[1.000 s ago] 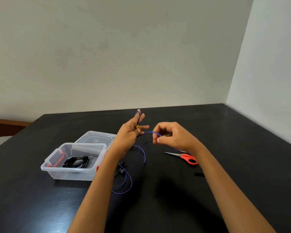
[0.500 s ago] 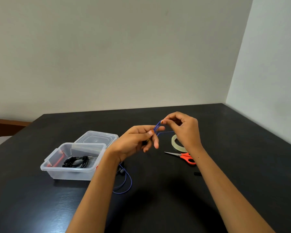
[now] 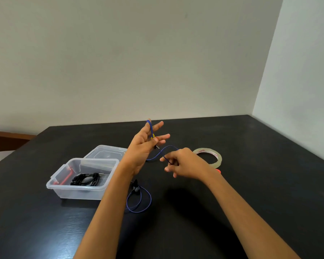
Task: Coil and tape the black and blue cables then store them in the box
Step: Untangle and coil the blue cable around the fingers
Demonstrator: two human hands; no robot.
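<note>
**Monitor:** Where is the blue cable (image 3: 151,128) on your feed?

**Operator:** At centre frame, above the black table (image 3: 251,193). I see it looped over the raised fingertips of the left hand (image 3: 144,146). From there it runs down past a yellow collar to a small plug that pokes out beside the palm.

**Monitor:** And the hands?

**Operator:** The left hand has its fingers stretched upward and spread, and the thumb appears to pinch the plug end against them. The right hand (image 3: 185,163) is just right of centre. It pinches the cable between thumb and forefinger, and its other fingers are loosely curled. A low arc of cable hangs between the two hands.

**Monitor:** Where is the rest of the cable?

**Operator:** It lies in a loose loop on the table, lower centre, under the left forearm, and ends in dark earbuds (image 3: 136,188).

**Monitor:** And the box?

**Operator:** The clear box (image 3: 79,193) is at left of centre, with no lid on it. The black cable (image 3: 86,179) lies coiled inside, beside a red item (image 3: 65,179) that I cannot identify. The lid (image 3: 105,152) lies flat, touching the box's far edge.

**Monitor:** And the tape?

**Operator:** The tape roll (image 3: 218,159) lies flat just beyond the right hand. An orange scissors handle (image 3: 218,171) shows at the wrist, and the rest of the scissors is hidden.
</note>
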